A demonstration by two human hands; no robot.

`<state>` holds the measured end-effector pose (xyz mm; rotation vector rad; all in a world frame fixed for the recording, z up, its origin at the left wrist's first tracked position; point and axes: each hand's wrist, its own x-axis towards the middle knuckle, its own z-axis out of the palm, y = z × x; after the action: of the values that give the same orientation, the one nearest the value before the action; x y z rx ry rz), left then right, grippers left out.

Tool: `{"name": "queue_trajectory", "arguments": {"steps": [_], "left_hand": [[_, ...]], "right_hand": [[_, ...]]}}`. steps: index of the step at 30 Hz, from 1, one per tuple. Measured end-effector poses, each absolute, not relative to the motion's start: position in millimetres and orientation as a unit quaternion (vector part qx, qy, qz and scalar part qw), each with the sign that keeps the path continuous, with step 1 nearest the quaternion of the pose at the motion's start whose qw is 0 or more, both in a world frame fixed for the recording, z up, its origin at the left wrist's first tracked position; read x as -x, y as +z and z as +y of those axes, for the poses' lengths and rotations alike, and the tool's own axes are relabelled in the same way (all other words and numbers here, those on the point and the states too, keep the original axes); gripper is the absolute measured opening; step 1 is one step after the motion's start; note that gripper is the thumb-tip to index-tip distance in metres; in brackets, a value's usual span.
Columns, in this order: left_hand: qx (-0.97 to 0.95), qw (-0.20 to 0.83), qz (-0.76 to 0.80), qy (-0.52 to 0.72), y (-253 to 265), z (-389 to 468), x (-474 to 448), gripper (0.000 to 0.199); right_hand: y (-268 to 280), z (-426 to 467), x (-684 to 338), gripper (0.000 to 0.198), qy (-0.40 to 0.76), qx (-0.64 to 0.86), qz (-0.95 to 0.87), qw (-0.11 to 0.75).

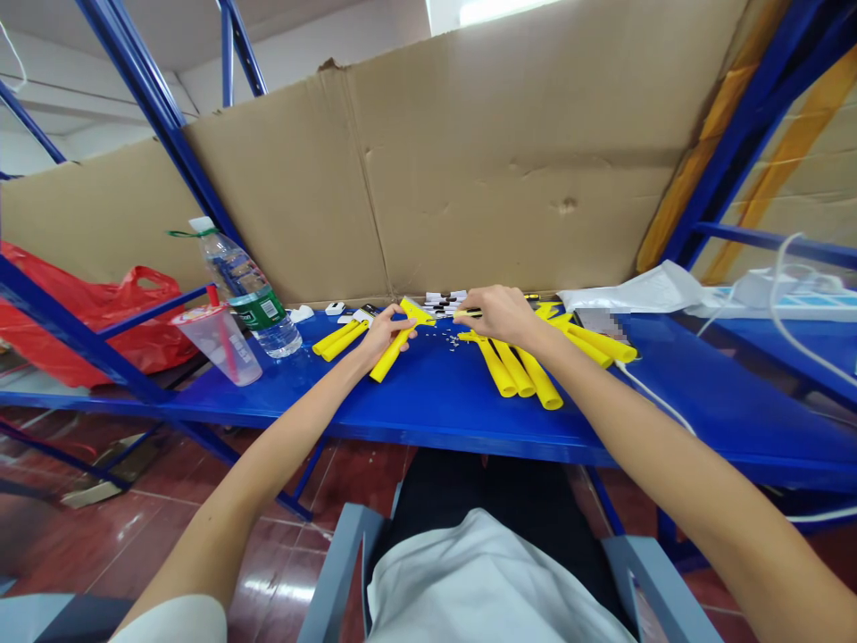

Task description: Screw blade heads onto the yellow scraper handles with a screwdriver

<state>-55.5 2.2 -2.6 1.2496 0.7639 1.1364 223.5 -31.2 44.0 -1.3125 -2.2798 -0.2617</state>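
My left hand (384, 337) is closed around a yellow plastic piece (394, 355) with a tube-like handle and a wider head. Its head (416, 312) points up and toward my right hand. My right hand (503, 314) is closed, with a thin, pen-like tool (469, 313) poking out from its fingers toward that head; its exact kind is unclear. Small pale scraps (453, 340) are scattered on the blue table between the hands. Several more yellow tubular pieces (520, 368) lie below and beside my right hand, and two others (340, 340) rest left of my left hand.
A water bottle (251, 299) and a plastic cup with a red straw (224, 344) stand at the left, near a red bag (87, 308). Black-and-white items (445, 302) lie along the cardboard wall (469, 179). A white pouch (633, 288), power strip (783, 302) and cable are at right.
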Motion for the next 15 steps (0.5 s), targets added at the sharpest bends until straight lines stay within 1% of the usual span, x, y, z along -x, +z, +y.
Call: {"name": "queue_trajectory", "arguments": {"steps": [3,7,9,12,15], "left_hand": [[-0.538,0.598,0.33,0.494,-3,4,56,0.058],[-0.543,0.594,0.33,0.493,-4,6,58,0.058],[-0.544,0.59,0.331,0.496,-4,7,59,0.058],[-0.543,0.591,0.329,0.498,-4,6,58,0.058],[-0.544,0.598,0.324,0.491,-5,4,57,0.058]], "right_hand": [[42,-30,-224,0.026,-0.079,0.474,-0.839,0.255],[38,-23,-227,0.026,-0.044,0.366,-0.881,0.296],[36,-21,-228,0.022,-0.039,0.332,-0.887,0.319],[38,-22,-227,0.01,-0.025,0.329,-0.877,0.349],[42,-27,-225,0.012,-0.006,0.364,-0.852,0.377]]}}
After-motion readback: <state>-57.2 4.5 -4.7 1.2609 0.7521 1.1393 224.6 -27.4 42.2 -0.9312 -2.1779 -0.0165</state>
